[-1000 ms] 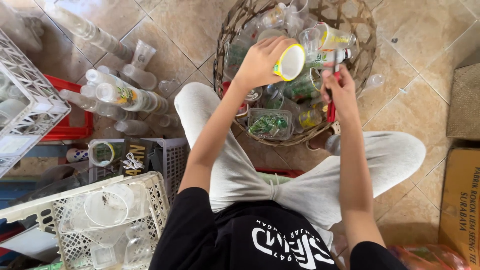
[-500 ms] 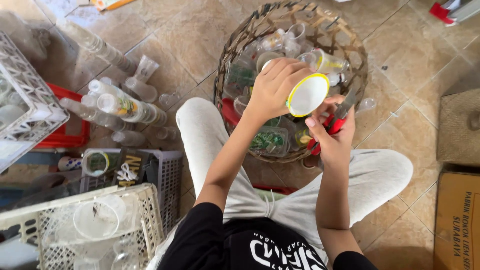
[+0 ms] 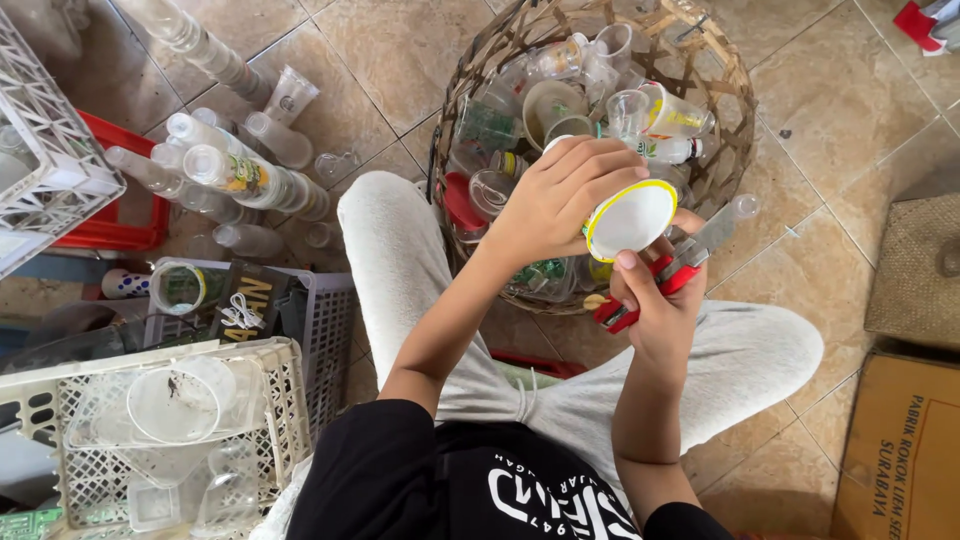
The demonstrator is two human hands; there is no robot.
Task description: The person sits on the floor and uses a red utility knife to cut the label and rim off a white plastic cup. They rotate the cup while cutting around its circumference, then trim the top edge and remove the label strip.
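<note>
My left hand (image 3: 562, 195) grips a plastic cup (image 3: 628, 217) with a yellow rim and a white foil lid, held sideways over my lap. My right hand (image 3: 655, 300) holds a red utility knife (image 3: 668, 273), its blade up against the cup's rim. Both hands meet just in front of a woven bamboo basket (image 3: 724, 112) filled with several used clear plastic cups and bottles (image 3: 590, 90). I sit on the tiled floor with my knees around the basket.
A pile of empty plastic bottles (image 3: 215, 165) lies on the floor at left. A white mesh crate (image 3: 110, 450) with clear cups stands at lower left, next to a grey crate (image 3: 325, 330). A cardboard box (image 3: 905, 440) stands at right.
My left hand has brought the cup down out of the basket toward my lap. My right hand with the knife has come up against the cup's rim.
</note>
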